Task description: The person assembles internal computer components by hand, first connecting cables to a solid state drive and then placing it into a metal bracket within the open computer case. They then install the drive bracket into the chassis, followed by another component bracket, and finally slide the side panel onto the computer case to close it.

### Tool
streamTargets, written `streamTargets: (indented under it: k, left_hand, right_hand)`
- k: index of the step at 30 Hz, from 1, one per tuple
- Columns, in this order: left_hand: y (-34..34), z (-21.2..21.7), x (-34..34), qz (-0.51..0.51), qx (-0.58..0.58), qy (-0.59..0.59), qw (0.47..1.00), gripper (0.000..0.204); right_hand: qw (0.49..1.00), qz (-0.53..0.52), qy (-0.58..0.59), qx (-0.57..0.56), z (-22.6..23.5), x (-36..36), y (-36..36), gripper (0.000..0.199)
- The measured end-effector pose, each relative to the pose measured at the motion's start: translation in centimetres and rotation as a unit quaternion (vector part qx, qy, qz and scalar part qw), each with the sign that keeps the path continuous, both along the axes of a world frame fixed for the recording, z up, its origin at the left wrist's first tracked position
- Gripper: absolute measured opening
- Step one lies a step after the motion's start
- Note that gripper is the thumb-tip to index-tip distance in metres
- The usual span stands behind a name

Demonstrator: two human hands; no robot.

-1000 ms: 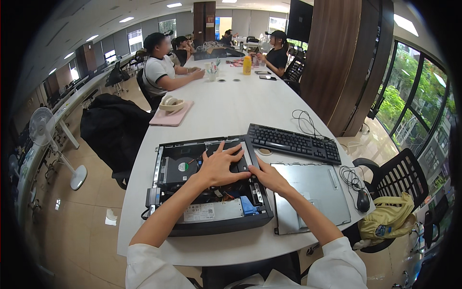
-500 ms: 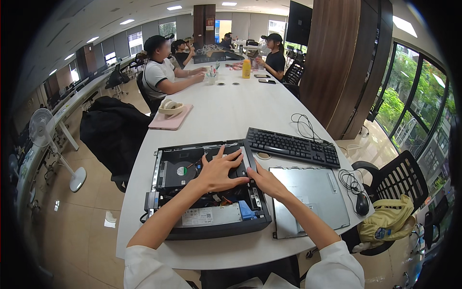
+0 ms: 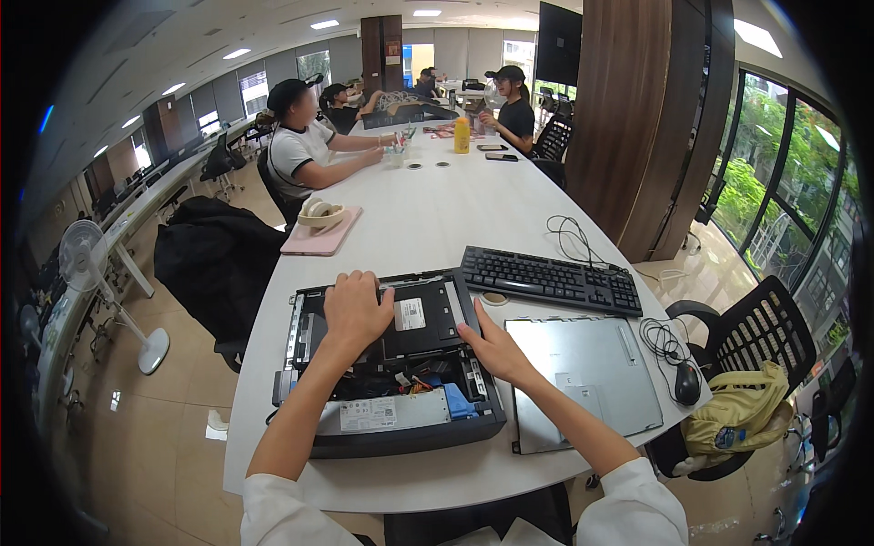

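Observation:
An uncovered black desktop computer case (image 3: 410, 444) lies flat on the table before me. Over its far left part, my left hand (image 3: 358, 314) reaches in with bent fingers, thumb to the right. What those fingertips close on is hidden beneath the hand. Beside the thumb sits a black drive unit (image 3: 428, 338) with a white label. My right hand (image 3: 498, 348) lies against the right side of the case, fingers stretched out along the edge. Nearer me, the case shows a metal power supply (image 3: 369, 413), coloured cables and a blue plastic piece (image 3: 462, 401).
Right of the case lies a metal cover panel (image 3: 583, 382), with a black keyboard (image 3: 551, 278) behind it and a mouse (image 3: 685, 383) beside it. Headphones (image 3: 321, 212) rest on a pink laptop-like slab (image 3: 335, 238). Several people sit farther along the table; a yellow bottle (image 3: 462, 135) stands there.
My left hand has moved left from over the case's middle, its spread fingers now bent. The labelled drive unit shows now. My right hand stays at the case's right side.

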State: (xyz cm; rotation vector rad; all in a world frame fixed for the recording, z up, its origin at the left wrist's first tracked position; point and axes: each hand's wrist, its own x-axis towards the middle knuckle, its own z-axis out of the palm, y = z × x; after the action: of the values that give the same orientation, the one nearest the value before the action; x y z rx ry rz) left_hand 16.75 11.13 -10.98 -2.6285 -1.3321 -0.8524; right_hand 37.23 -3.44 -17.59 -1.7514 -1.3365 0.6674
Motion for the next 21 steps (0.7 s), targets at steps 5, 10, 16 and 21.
streamTargets:
  k: [5,10,16,21]
  left_hand:
    - [0.4,-0.6,0.1,0.024,-0.127,0.074,0.989,0.046]
    - [1.1,-1.3,-0.1,-0.007,-0.176,0.035,0.984,0.045]
    - [1.9,-0.5,-1.4,0.0,-0.191,0.045,0.98,0.03]
    - [1.7,-1.0,-1.3,0.047,-0.145,0.075,0.985,0.026]
  right_hand:
    - [0.999,0.014,0.02,0.027,0.2,-0.1,-0.3,0.083]
    - [0.999,0.017,0.022,0.028,0.4,-0.3,-0.4,0.078]
    - [0.999,0.014,0.015,0.028,0.4,-0.3,-0.5,0.076]
    - [0.999,0.016,0.02,0.032,0.5,-0.4,-0.6,0.076]
